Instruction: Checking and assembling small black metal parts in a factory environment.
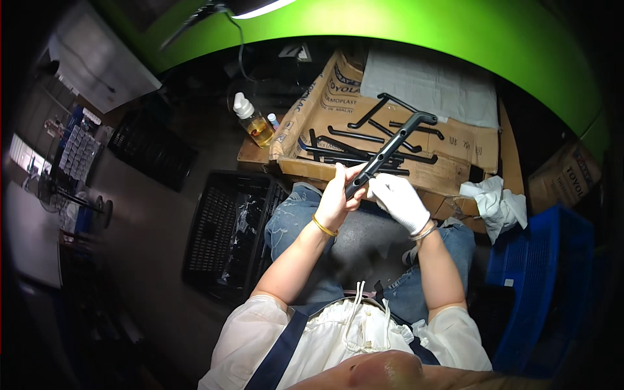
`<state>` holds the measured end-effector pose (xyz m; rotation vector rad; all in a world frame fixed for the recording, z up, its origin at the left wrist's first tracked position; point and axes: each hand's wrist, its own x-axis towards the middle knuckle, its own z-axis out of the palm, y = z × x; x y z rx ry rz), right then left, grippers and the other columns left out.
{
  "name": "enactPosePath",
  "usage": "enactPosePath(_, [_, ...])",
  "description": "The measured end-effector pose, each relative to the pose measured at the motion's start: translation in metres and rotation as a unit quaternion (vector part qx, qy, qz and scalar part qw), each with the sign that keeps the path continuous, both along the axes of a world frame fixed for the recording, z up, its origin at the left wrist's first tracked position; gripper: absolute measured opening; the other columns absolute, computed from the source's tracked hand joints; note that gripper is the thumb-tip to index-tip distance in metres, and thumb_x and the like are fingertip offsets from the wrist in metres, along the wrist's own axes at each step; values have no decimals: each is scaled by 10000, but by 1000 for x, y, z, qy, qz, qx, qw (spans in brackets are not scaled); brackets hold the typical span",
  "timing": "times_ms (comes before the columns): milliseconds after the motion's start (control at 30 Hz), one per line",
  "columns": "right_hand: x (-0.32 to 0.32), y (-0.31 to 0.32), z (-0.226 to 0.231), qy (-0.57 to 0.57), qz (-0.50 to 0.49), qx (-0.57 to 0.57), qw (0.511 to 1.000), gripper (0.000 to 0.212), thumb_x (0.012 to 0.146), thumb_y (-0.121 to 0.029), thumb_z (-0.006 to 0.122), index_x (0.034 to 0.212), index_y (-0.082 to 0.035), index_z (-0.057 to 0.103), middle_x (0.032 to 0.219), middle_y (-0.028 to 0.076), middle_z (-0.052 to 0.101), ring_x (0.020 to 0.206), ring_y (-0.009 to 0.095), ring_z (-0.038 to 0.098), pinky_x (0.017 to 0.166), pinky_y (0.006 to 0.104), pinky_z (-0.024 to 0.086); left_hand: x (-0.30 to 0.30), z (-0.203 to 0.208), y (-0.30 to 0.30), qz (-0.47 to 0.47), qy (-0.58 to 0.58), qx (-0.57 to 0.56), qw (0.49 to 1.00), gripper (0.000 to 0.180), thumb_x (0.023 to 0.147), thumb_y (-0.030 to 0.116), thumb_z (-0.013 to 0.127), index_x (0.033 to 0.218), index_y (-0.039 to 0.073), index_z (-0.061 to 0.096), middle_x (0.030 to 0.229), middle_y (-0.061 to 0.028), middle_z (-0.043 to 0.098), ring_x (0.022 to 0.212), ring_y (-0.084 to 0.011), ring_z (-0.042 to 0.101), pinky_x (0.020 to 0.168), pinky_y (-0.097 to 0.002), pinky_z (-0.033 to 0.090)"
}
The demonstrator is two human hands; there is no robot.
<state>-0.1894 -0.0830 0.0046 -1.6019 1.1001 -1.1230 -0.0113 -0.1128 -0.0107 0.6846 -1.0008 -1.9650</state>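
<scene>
My left hand [339, 195], bare and with a yellow bangle at the wrist, is wrapped round the lower end of a long black plastic handle [393, 144]. The handle slants up to the right, has several holes along it and bends at its far end. My right hand [398, 201] wears a white glove; its fingers are pinched together against the handle's lower part. What those fingertips hold, if anything, is hidden. Beyond my hands, several similar black handles [356, 134] lie loose in a shallow cardboard box [465, 172].
A spray bottle [259, 130] of yellow liquid stands left of the box. A crumpled white cloth [497, 205] hangs at the box's right corner. A black crate [214, 227] is on the floor at left, a blue crate [543, 273] at right. A green panel [390, 26] crosses the back.
</scene>
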Motion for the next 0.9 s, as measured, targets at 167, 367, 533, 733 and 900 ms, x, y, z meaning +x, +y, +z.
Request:
enactPosePath(167, [21,38,-32,116,-80,4,990,335,966,-322,550,833,-32,652,648,58,549,592,140,505,584,300,424,9,-44,11,71,-14,-28,997,308,1035,381,448,1112,107,567,720,32,506,487,-29,328,452,-187,271])
enactPosePath(367, [7,54,-74,301,-94,10,949,408,928,-413,552,907,-31,693,921,208,682,897,385,637,798,421,491,23,-118,38,62,-138,78,985,228,995,282,495,809,150,503,688,33,512,506,-61,403,463,-230,329])
enactPosePath(533, [3,59,-43,269,-108,-71,955,427,964,-390,504,900,-15,699,897,210,678,899,384,631,791,420,481,18,-115,69,24,-90,41,995,183,998,275,496,874,144,529,709,33,524,534,-66,438,490,-228,375])
enactPosePath(733, [9,38,-22,209,-189,-42,959,452,995,-398,475,944,-45,753,615,70,617,576,156,553,593,315,440,8,-87,79,34,-25,-64,997,60,967,154,525,989,98,530,803,20,554,644,-75,538,576,-231,470])
enactPosePath(900, [17,48,-16,297,-202,-39,932,525,982,-450,437,930,-5,710,835,231,680,811,372,662,759,431,498,-10,-78,96,35,21,-56,998,133,998,233,497,956,107,506,811,4,567,613,-86,528,545,-238,444])
